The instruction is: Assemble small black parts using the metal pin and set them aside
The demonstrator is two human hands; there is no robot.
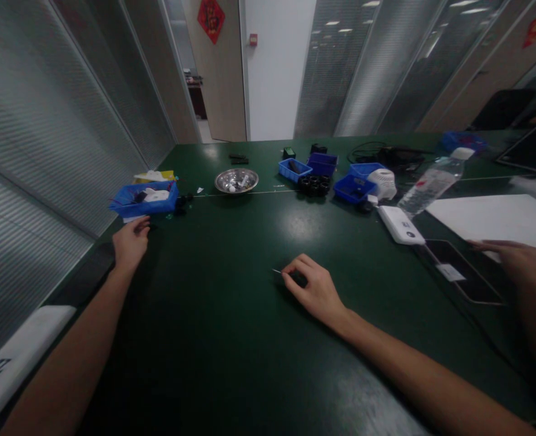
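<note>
My right hand [312, 289] rests on the green table, fingers closed in a pinch. From its fingertips a thin silvery rod [276, 271] sticks out to the left; its other end is hidden in the hand. My left hand [131, 242] is at the left table edge, just in front of a blue basket [158, 206]. Its fingers are curled together at the tips, and whatever is between them is too small to make out. In the basket lie a white piece [155, 195] and dark bits.
A steel bowl [224, 189] with small parts stands mid-table. Blue trays [353, 189] and black round parts [314, 185] lie right of it. Farther right are a bottle [431, 186], a white power bank [399, 224], a phone [470, 281] and another person's hand [524, 263].
</note>
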